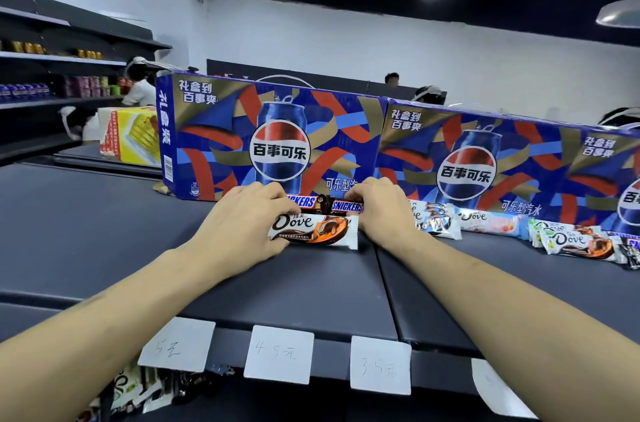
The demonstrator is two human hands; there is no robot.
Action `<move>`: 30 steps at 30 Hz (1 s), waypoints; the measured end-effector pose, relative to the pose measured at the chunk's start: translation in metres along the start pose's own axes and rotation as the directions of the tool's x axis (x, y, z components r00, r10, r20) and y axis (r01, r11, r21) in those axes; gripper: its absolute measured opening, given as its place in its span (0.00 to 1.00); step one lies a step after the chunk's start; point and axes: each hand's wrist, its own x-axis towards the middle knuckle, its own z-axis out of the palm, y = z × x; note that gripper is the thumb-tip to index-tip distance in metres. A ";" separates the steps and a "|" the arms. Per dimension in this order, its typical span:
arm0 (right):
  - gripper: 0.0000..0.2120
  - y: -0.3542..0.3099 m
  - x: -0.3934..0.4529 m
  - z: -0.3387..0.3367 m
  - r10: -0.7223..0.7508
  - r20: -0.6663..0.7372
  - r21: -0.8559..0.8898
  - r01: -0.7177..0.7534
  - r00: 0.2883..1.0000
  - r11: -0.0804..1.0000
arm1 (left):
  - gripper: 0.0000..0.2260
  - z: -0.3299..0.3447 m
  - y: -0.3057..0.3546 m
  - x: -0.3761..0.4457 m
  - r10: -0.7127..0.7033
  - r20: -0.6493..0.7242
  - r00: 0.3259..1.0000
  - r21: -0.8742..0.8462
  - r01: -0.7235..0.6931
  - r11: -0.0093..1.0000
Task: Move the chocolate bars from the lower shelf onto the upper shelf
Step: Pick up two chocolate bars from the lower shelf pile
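A Dove chocolate bar (313,231) in a white, brown and orange wrapper lies on the dark upper shelf (114,231). Behind it lie two Snickers bars (325,204) end to end against a Pepsi carton. My left hand (242,224) rests fingers-down at the left ends of these bars, touching them. My right hand (379,208) rests fingers-down at their right ends. More Dove bars (434,219) lie in a row to the right, with another cluster (575,241) further along. Below the shelf edge, more wrapped bars (145,390) show on the lower shelf.
Large blue Pepsi cartons (277,141) line the back of the upper shelf. White handwritten price tags (278,354) hang along the shelf's front edge. A yellow box (133,134) stands at the left. Other people are behind the cartons, and stocked shelves (52,86) stand far left.
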 end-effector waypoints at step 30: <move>0.08 0.146 -0.125 -0.093 0.128 0.171 0.141 -0.152 0.977 0.978 | 0.20 0.008 0.170 0.050 0.106 -0.028 0.994 -0.013 -0.106 0.994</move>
